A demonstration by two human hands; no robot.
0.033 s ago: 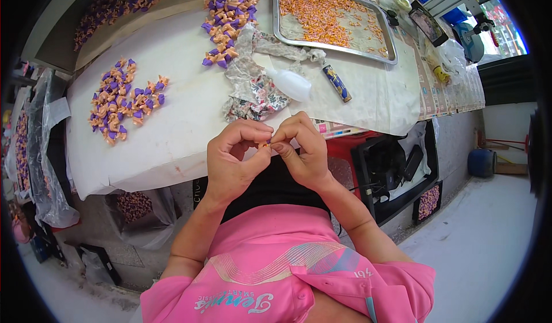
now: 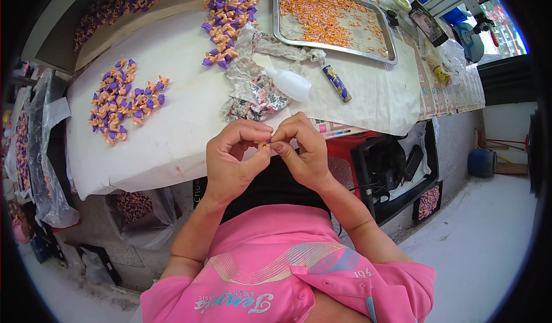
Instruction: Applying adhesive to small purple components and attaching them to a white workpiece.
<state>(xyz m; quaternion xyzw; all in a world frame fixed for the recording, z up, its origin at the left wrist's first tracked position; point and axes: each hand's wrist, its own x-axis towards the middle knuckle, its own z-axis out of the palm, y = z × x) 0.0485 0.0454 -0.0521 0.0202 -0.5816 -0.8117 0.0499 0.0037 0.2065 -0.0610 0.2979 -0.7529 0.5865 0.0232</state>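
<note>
My left hand [image 2: 238, 159] and my right hand [image 2: 302, 153] meet fingertip to fingertip at the near edge of the table. Between their pinched fingers sits a tiny piece with purple and orange on it [image 2: 265, 144], mostly covered by the fingertips. Just beyond the hands lie a crumpled flowered cloth [image 2: 253, 96] and a white translucent plastic bottle [image 2: 292, 85] on its side. A dark blue patterned cylinder [image 2: 337, 83] rests to the right of the bottle. To the left spreads a pile of small peach and purple figure parts [image 2: 118, 101].
Another heap of peach and purple parts [image 2: 221, 29] lies farther back. A metal tray [image 2: 397, 55] at the far right bears many small orange and pink pieces. A phone on a stand [image 2: 428, 23] rises behind it. Below the table edge on the right is a black crate [image 2: 376, 199].
</note>
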